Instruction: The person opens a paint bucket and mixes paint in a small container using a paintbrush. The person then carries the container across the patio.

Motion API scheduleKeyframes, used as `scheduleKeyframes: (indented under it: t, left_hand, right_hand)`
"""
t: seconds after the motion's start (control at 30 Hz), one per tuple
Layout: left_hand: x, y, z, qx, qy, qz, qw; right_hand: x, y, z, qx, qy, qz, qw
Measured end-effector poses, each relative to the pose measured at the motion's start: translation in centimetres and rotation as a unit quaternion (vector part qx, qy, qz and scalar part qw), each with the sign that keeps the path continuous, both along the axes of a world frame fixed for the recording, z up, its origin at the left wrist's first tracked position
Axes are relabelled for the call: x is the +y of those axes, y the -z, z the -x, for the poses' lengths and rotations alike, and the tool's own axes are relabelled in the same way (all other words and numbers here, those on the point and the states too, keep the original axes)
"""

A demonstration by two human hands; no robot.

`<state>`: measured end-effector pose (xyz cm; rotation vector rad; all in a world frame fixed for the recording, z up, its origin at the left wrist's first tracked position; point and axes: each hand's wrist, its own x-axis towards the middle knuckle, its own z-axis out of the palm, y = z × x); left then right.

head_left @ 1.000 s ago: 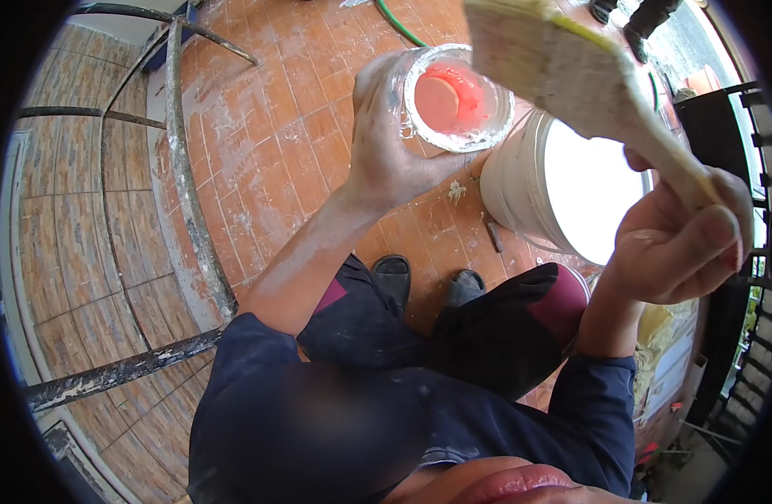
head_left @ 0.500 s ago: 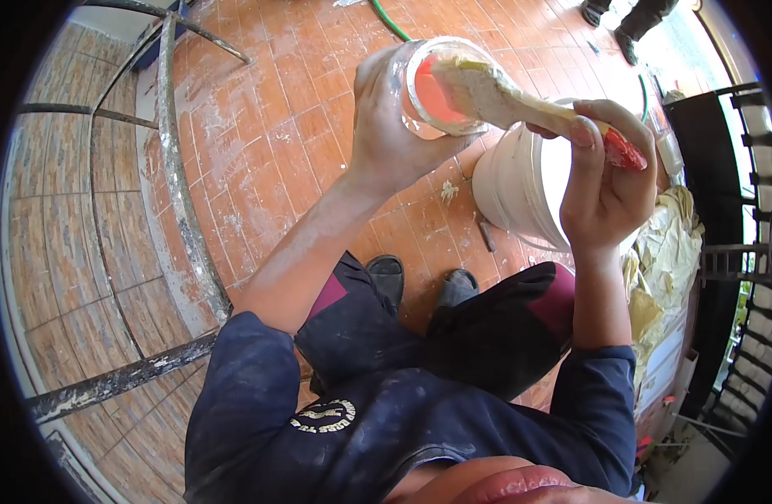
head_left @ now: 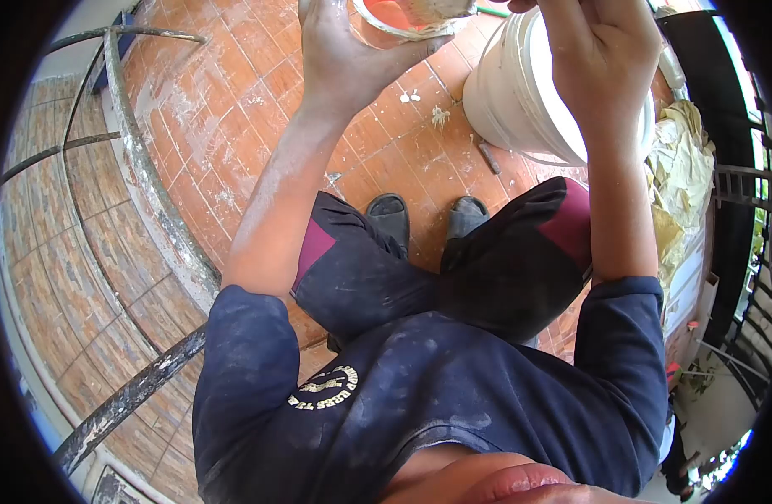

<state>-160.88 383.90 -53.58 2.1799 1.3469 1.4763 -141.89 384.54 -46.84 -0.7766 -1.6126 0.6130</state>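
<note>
Left hand (head_left: pixel 344 65) grips a round, white-rimmed cup (head_left: pixel 386 14), red inside; a flat, cream-caked brush (head_left: pixel 439 9) overlaps its mouth; right hand (head_left: pixel 606 52) is cropped, its grip impossible to tell

Your powder-dusted bare left hand (head_left: pixel 340 71) and bare right hand (head_left: pixel 604 50) reach well forward of your body.

Your left thumb (head_left: pixel 411 57) stretches out to the right while the upper edge crops the fingers; your powder-streaked left forearm (head_left: pixel 285 193) slants inward from the elbow. Your right forearm (head_left: pixel 622 210) runs nearly straight ahead, fingers bent at the knuckles, some tips out of sight. Your knees are bent and spread apart.
</note>
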Motion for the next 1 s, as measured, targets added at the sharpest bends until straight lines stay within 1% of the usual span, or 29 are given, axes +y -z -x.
scheduleKeyframes:
  t: [0.03,0.07,0.1,0.13,0.2,0.23,0.3,0.43,0.47,0.5,0.57,0.63,0.7,0.73,0.77,0.8,0.83,0.87,0.9,0.93,0.97,1.0]
  left_hand:
    - [-0.1,0.0,0.0,0.001,0.002,0.001,1.0]
    - [-0.3,-0.4,0.0,0.01,-0.017,0.033,0.999]
    - [-0.5,-0.6,0.0,0.019,-0.037,0.066,0.997]
    - [-0.5,-0.4,0.0,0.02,-0.037,0.069,0.997]
    - [-0.1,0.2,0.0,-0.014,-0.042,0.04,0.998]
    - [-0.1,0.4,0.1,-0.013,-0.043,0.042,0.998]
    - [0.0,0.2,0.3,0.018,-0.037,0.034,0.999]
    - [-0.2,-0.3,0.3,0.03,-0.045,0.029,0.998]
    - [-0.1,-0.1,0.4,0.034,-0.037,-0.007,0.999]
    - [0.0,0.1,0.5,0.038,-0.029,-0.043,0.998]
    - [0.1,0.1,0.7,0.047,-0.028,-0.055,0.997]
    - [0.0,-0.4,0.7,0.056,-0.028,-0.068,0.996]
    - [-0.5,-1.6,0.0,0.071,-0.051,-0.041,0.995]
    - [-0.3,-2.7,-0.5,0.086,-0.045,-0.007,0.995]
    - [0.3,-1.5,-0.3,0.033,-0.031,-0.071,0.996]
    - [0.9,0.2,0.6,-0.004,-0.029,-0.139,0.99]
    - [1.4,0.7,0.4,-0.066,-0.029,-0.142,0.987]
    - [0.8,0.1,0.4,-0.092,-0.036,-0.142,0.985]
    - [0.2,-0.5,0.4,-0.119,-0.044,-0.142,0.982]
    - [0.3,0.7,-0.1,-0.157,-0.087,-0.166,0.97]
    - [-0.5,1.2,0.4,-0.084,-0.104,-0.127,0.983]
    - [-0.5,1.4,0.7,-0.071,-0.088,-0.08,0.99]
  right_hand:
    - [0.1,-0.1,-0.1,-0.019,0.008,-0.013,1.0]
    - [0.1,-0.2,-0.1,-0.038,0.016,-0.027,0.999]
    - [0.1,-0.3,-0.1,-0.023,0.022,-0.003,1.0]
    - [0.0,-0.3,-0.1,-0.015,0.024,0.01,1.0]
    - [-0.2,-0.5,0.2,0.017,0.034,0.032,0.999]
    - [-0.2,-0.5,0.2,0.026,0.038,0.033,0.998]
    - [-0.1,-0.5,0.1,0.046,0.047,0.034,0.997]
    - [-0.4,-1.0,0.2,0.028,0.108,0.007,0.994]
    - [-0.4,-1.0,0.2,0.048,0.093,0.002,0.995]
    - [-0.5,-1.3,0.2,0.042,0.089,0.004,0.995]
    - [-1.0,-2.2,0.4,0.031,0.081,0.008,0.996]
    - [-0.6,-1.4,-0.5,0.009,0.076,-0.055,0.996]
    - [-0.6,-1.4,-1.1,-0.01,0.079,-0.096,0.992]
    - [-0.3,-0.6,-3.1,-0.061,0.104,-0.085,0.989]
    - [0.3,0.0,-3.5,-0.101,0.115,-0.078,0.985]
    - [-0.2,-0.4,-2.0,0.015,0.08,-0.036,0.996]
    - [0.5,0.3,-3.4,-0.04,0.069,0.0,0.997]
    - [0.8,1.4,-3.5,0.019,0.058,0.041,0.997]
    - [0.9,2.0,-3.5,-0.003,0.112,0.041,0.993]
    - [1.3,1.3,-3.8,-0.044,0.06,0.098,0.992]
    - [2.3,2.3,-3.8,-0.021,0.038,0.085,0.995]
    - [3.0,2.8,-2.9,-0.001,0.025,0.045,0.999]
